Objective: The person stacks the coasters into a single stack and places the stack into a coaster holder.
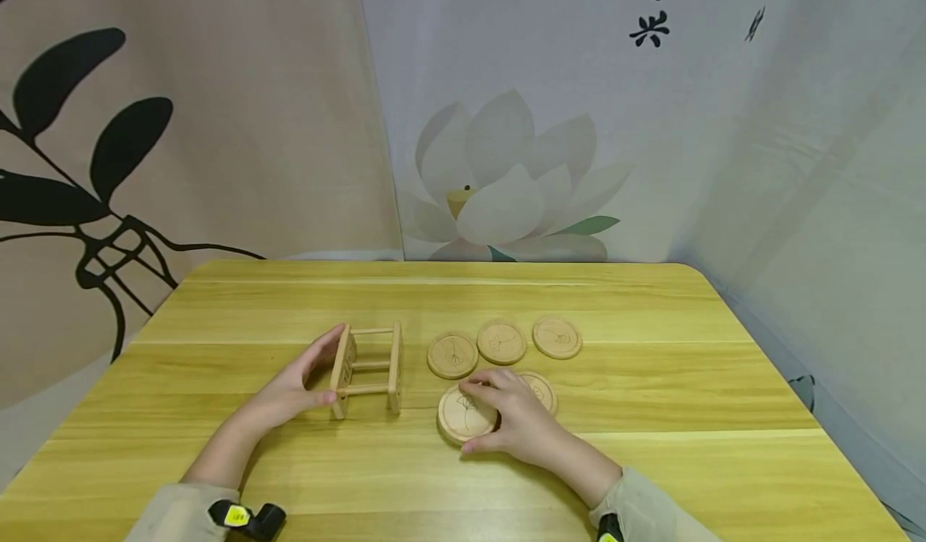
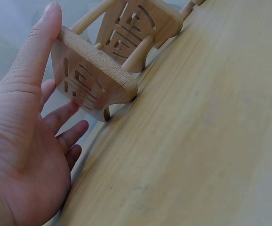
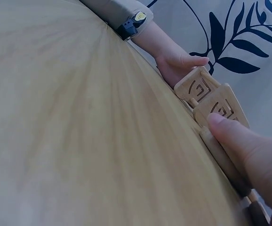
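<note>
Fingers half-bent round a wooden disc [image 1: 457, 413] near the middle of the desk [image 1: 687, 365], right hand [image 1: 526, 421] apparently at the pick-up step.
Left hand [image 1: 291, 391] pinches the outer panel of the rack [image 1: 344, 369]; three more discs [image 1: 501, 342] lie toward the far edge. Lifting calls for a firm grip, I'd judge.

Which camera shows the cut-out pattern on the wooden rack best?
The left wrist view, because the wooden rack is close and its cut-out pattern looks big. The head view shows the rack from above, but the pattern is tiny. The right wrist view shows both end panels smaller, the right thumb partly covering one.
</note>
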The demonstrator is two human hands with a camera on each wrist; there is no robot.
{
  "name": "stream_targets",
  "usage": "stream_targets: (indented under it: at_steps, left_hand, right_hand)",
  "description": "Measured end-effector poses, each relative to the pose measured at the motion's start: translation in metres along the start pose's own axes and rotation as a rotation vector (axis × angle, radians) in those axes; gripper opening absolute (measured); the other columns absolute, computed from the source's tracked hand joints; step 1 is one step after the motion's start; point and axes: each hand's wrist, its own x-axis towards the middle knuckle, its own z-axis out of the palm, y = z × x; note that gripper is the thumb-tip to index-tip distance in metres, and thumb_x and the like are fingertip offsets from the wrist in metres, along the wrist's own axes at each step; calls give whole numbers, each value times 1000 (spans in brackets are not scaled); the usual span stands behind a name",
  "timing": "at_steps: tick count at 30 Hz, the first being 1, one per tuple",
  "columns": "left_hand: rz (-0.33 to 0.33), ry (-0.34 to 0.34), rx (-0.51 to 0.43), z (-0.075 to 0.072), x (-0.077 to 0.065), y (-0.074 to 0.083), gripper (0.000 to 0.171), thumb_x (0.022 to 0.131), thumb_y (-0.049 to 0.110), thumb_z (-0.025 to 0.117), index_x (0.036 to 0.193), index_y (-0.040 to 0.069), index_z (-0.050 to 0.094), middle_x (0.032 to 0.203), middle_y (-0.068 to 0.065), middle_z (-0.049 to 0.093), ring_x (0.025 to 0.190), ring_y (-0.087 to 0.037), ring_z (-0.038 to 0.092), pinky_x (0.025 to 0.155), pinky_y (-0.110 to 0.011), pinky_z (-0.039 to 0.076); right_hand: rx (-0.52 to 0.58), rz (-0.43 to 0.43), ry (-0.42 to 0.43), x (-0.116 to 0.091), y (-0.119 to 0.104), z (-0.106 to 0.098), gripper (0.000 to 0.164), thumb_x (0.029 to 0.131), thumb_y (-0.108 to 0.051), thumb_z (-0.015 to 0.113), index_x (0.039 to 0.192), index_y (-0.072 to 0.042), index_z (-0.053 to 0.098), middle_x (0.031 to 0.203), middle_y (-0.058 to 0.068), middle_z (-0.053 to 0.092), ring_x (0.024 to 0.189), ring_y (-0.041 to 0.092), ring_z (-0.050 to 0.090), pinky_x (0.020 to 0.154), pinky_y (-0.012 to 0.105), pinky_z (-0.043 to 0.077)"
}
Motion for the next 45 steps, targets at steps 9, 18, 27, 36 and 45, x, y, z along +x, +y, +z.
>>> stream_targets:
  at_steps: [9, 18, 27, 36, 45]
  left_hand:
    - [-2, 3, 3, 0, 0, 0, 93, 84, 37, 74, 155, 23, 16, 152, -20, 26, 133, -45, 23, 98, -75, 9]
    - [-12, 5, 6, 1, 0, 1, 96, 83, 37, 75, 155, 15, 15, 151, -21, 27, 133, -45, 24, 97, -76, 9]
    - [-6, 7, 14, 0, 0, -1, 95, 83, 40, 74, 155, 18, 15, 151, -20, 28, 132, -45, 25, 97, -76, 10]
    - [-3, 3, 12, 0, 0, 0, 94, 84, 39, 74, 155, 19, 15, 151, -20, 27, 132, -45, 24, 97, -76, 9]
    - [-1, 2, 4, 0, 0, 1, 94, 84, 38, 74, 155, 20, 15, 151, -20, 27, 133, -45, 23, 97, -76, 9]
  right_hand:
    - [-18, 18, -19, 0, 0, 0, 86, 64, -58, 79, 133, -13, 58, 131, -5, 51, 123, 15, 41, 103, 43, 35]
    - [-11, 35, -24, -1, -1, 0, 84, 64, -56, 81, 133, -13, 58, 131, -5, 51, 123, 15, 41, 102, 43, 35]
    - [-24, 27, -30, 0, -2, -2, 85, 64, -56, 81, 135, -14, 56, 133, -3, 50, 124, 16, 41, 104, 43, 34]
    - [30, 41, -17, 0, -5, -4, 82, 64, -53, 82, 133, -16, 58, 133, -4, 49, 124, 17, 41, 103, 47, 34]
    - [50, 34, 18, 5, -5, -11, 83, 67, -52, 81, 136, -12, 55, 136, 5, 49, 126, 23, 40, 101, 54, 34]
